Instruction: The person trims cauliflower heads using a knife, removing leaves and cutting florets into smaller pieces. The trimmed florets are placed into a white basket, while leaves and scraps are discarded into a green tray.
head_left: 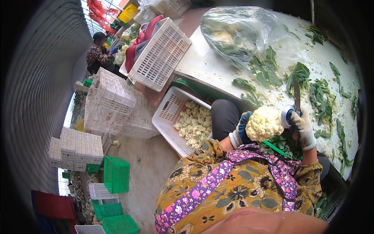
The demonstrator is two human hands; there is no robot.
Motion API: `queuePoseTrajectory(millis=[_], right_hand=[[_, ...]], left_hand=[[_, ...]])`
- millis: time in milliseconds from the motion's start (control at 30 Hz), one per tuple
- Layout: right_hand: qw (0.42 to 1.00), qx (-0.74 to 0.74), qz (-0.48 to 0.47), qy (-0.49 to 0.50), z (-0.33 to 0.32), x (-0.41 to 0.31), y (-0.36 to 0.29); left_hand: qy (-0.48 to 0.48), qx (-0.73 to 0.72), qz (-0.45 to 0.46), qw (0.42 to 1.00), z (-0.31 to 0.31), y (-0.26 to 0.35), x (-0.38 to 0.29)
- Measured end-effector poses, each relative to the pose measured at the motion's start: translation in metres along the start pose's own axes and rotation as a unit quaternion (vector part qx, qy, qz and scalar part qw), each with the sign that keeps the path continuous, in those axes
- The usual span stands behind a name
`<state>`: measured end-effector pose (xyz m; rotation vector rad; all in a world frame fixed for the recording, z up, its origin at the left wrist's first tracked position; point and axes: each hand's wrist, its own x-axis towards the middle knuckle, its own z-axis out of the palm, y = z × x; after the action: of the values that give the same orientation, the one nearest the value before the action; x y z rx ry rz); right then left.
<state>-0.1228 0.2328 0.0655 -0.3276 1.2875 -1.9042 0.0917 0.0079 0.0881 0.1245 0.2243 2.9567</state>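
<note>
My left hand, in a blue and white work glove, holds a trimmed cauliflower head over my lap. In my right hand, gloved likewise, a knife is gripped with its blade pointing away from me. A shiny ring-shaped thing with a blue inside sits at the same hand, close to the cauliflower's right side; what it is I cannot tell. Green leaves and a green crate edge show beneath my hands. To the left of my knee, a white plastic crate contains cut cauliflower florets.
Cauliflower leaves and crumbs litter the white tabletop. A clear plastic bag of cauliflower lies on it. White crates and green crates stand on the left. Another person sits farther off.
</note>
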Motion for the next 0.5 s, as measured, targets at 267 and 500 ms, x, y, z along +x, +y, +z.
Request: queuePoseTrajectory(millis=[267, 500], right_hand=[[0.967, -0.248, -0.008, 0.053, 0.037, -0.024, -0.029], [0.963, -0.266, -0.017, 0.045, 0.087, -0.035, -0.077]], left_hand=[[0.047, 0.223, 0.008, 0.974, 0.052, 0.012, 0.008], [0.114, 0.474, -0.004, 0.873, 0.026, 0.032, 0.014]])
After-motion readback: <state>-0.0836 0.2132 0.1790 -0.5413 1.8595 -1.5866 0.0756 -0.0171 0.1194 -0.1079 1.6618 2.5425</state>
